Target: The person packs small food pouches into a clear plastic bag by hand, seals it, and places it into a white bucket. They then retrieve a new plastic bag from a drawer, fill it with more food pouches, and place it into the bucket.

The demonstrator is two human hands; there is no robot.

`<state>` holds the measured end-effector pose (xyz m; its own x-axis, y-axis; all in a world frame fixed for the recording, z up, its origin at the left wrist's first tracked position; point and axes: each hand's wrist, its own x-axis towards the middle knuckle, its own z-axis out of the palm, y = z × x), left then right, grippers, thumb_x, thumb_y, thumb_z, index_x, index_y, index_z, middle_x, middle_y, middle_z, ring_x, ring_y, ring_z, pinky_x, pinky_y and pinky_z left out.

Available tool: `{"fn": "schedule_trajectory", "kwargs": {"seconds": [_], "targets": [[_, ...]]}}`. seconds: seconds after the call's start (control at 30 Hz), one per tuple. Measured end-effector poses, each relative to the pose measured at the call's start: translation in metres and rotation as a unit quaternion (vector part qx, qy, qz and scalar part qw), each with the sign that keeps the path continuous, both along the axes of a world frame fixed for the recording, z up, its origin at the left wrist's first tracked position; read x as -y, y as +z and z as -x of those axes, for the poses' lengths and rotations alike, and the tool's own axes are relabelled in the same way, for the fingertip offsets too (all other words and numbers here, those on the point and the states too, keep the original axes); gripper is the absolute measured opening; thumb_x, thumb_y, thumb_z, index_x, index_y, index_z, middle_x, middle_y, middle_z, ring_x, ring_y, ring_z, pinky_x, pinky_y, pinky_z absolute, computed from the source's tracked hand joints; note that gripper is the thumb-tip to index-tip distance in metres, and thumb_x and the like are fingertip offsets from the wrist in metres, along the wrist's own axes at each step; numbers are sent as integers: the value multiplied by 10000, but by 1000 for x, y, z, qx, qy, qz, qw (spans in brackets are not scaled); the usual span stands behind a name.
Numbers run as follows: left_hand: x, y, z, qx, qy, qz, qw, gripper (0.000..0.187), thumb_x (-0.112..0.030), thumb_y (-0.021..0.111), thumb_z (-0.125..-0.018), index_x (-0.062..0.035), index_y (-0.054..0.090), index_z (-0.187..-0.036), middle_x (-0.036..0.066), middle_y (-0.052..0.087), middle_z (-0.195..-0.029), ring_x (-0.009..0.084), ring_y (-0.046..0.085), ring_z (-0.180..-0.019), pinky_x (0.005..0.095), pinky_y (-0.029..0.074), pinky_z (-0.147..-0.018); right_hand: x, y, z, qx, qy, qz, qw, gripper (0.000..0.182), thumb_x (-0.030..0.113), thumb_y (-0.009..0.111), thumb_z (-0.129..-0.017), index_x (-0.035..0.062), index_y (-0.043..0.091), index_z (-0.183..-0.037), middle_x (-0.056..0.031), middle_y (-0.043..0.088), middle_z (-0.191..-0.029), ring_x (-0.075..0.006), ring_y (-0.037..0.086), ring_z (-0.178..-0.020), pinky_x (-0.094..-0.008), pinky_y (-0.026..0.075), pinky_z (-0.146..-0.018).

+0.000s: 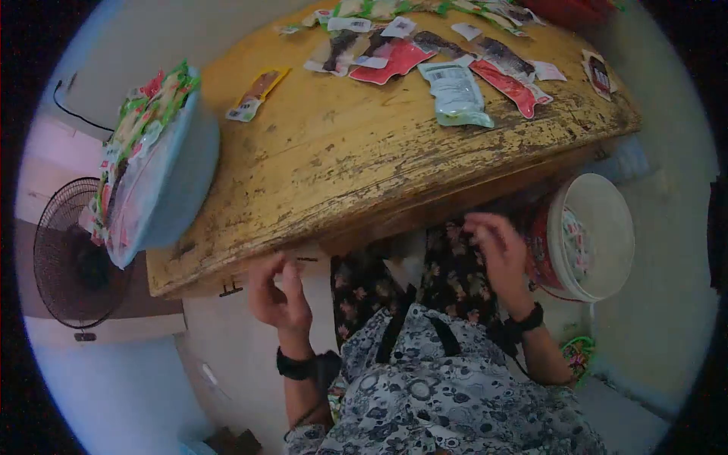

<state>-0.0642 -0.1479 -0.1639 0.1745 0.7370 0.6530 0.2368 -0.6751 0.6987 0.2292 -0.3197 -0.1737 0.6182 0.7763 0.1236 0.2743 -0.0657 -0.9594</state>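
My left hand (279, 294) is held just below the front edge of the worn yellow wooden table (303, 159), thumb apart from loosely curled fingers, with nothing seen in it. On the other side, my right hand (500, 254) hovers by the table edge, left of a white-rimmed bucket (555, 235), its fingers bent and apart and nothing in them. Several sealed food packets lie at the far side of the table, among them a pale packet (456, 92), a red one (394, 62) and another red one (512, 87). A small yellow-edged packet (258, 95) lies farther left.
A light blue basin (186, 167) heaped with green and white packets (144, 129) stands at the table's left end. Beyond it is a black fan (80, 250). Wrapped packets (575, 243) lie inside the bucket. A red container (572, 11) sits at the far right corner.
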Motion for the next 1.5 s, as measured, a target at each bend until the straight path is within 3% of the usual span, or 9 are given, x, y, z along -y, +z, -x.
{"fn": "schedule_trajectory", "kwargs": {"seconds": [0.1, 0.23, 0.33, 0.53, 0.63, 0.73, 0.97, 1.27, 1.5], "targets": [[18, -25, 6, 35, 74, 101, 991, 129, -21, 606, -968, 19, 631, -1088, 110, 668, -1011, 181, 661, -892, 304, 543, -778, -2, -9, -24, -5, -179, -100, 979, 221, 143, 561, -1034, 17, 640, -1197, -77, 693, -1104, -182, 675, -998, -313, 532, -886], [23, -33, 9, 64, 110, 206, 970, 179, -39, 601, -976, -2, 633, -1148, 124, 671, -1115, 199, 659, -996, 313, 540, -822, 8, -9, -67, 4, -302, -107, 947, 221, 118, 577, -1012, 19, 618, -1205, -84, 640, -1168, -195, 594, -1093, -327, 468, -980], [21, -39, 6, -23, 70, 162, 984, 207, -42, 601, -977, -2, 624, -1179, 114, 673, -1118, 194, 654, -1006, 322, 534, -857, 0, 1, -87, 10, -310, -94, 946, 248, 117, 582, -1000, 18, 606, -1226, -100, 616, -1223, -216, 572, -1154, -337, 447, -1014], [30, -38, -21, 8, 80, 183, 980, 195, -53, 634, -957, -3, 643, -1145, 107, 680, -1104, 189, 655, -988, 328, 530, -877, 0, -18, -104, 22, -255, -91, 962, 275, 112, 611, -975, 13, 604, -1232, -115, 601, -1266, -230, 553, -1201, -344, 425, -1052], [30, -39, -19, -35, 86, 193, 977, 200, -59, 641, -956, -4, 640, -1149, 102, 687, -1076, 189, 661, -964, 325, 534, -868, 8, -23, -97, 132, -211, 12, 969, 244, 87, 627, -956, 20, 627, -1191, -108, 605, -1260, -221, 564, -1180, -339, 448, -1025], [33, -41, -19, -16, 74, 175, 982, 193, -62, 636, -964, -3, 639, -1147, 98, 693, -1068, 189, 668, -962, 328, 537, -865, 2, -37, -81, -45, -200, -62, 977, 217, 95, 637, -945, 34, 648, -1153, -102, 622, -1231, -209, 588, -1135, -326, 462, -999], [28, -40, -4, 34, 72, 223, 972, 213, -47, 628, -974, 23, 619, -1175, 114, 691, -1097, 199, 671, -1026, 339, 538, -910, -7, -46, -33, -121, -26, -31, 992, 184, 107, 614, -975, 36, 631, -1143, -98, 711, -1009, -220, 688, -915, -351, 555, -861], [33, -49, -5, 37, 2, 307, 951, 156, -52, 598, -993, 16, 622, -1131, 84, 685, -992, 149, 696, -866, 285, 555, -784, -23, -35, 17, -462, 43, -70, 883, 185, 145, 614, -999, 40, 590, -1149, -217, 684, -1180, -269, 708, -1010, -387, 586, -864], [32, -47, -4, 26, -12, 333, 943, 163, -60, 601, -994, 22, 623, -1133, 99, 689, -1000, 158, 698, -845, 296, 567, -768, -44, -43, 27, -573, -31, -115, 811, 121, 182, 679, -977, 84, 615, -1007, -71, 682, -1016, -176, 656, -819, -322, 527, -724]]}}
